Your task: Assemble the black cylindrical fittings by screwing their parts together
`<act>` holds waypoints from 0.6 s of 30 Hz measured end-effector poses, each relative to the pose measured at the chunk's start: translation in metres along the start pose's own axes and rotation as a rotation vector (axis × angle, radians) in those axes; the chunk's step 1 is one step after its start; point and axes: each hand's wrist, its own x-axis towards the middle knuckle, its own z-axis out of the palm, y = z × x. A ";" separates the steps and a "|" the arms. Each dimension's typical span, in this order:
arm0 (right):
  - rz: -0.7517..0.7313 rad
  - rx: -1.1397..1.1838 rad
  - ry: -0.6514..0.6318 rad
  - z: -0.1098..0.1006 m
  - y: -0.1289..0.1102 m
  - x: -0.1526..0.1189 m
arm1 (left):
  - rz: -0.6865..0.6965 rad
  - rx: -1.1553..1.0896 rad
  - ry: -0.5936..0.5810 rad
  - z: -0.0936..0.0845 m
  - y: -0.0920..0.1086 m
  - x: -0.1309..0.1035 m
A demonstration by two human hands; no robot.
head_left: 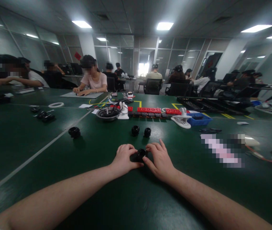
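Note:
Between my two hands is a black round plastic fitting (142,153), which looks like a cable gland, with its open hole facing up. My left hand (124,159) grips it from the left, thumb in front and fingers behind. From the right, my right hand (159,161) pinches its rim between thumb and index finger, with the other fingers lifted. Beyond my hands stand two similar fittings, one larger (135,130) and one smaller (147,132). Another black fitting (74,132) stands farther left.
Across the green table (97,204) are a metal bowl (107,114), red power strips (149,110), a white clip stand (181,119) and a blue tray (200,119). Small black parts (46,116) lie to the left. Facing me across the table, a person (94,78) works.

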 end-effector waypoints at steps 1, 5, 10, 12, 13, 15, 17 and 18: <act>0.001 -0.002 -0.004 0.000 0.000 0.000 | 0.003 -0.001 0.001 0.000 0.000 0.000; -0.008 0.002 -0.014 -0.001 -0.002 0.001 | 0.018 0.002 -0.001 0.002 0.001 -0.001; -0.044 0.026 -0.037 0.000 -0.005 0.003 | 0.017 -0.004 -0.024 0.003 0.005 -0.003; -0.049 0.033 -0.041 0.001 -0.006 0.004 | 0.019 -0.006 -0.031 0.003 0.007 -0.004; -0.049 0.036 -0.042 0.002 -0.006 0.004 | 0.022 -0.006 -0.032 0.003 0.007 -0.005; -0.038 0.044 -0.039 0.004 -0.008 0.004 | 0.025 -0.008 -0.034 0.003 0.008 -0.005; -0.020 0.058 -0.033 0.006 -0.009 0.004 | 0.024 -0.014 -0.038 0.003 0.008 -0.005; -0.011 0.065 -0.030 0.006 -0.009 0.004 | 0.023 -0.018 -0.039 0.003 0.008 -0.005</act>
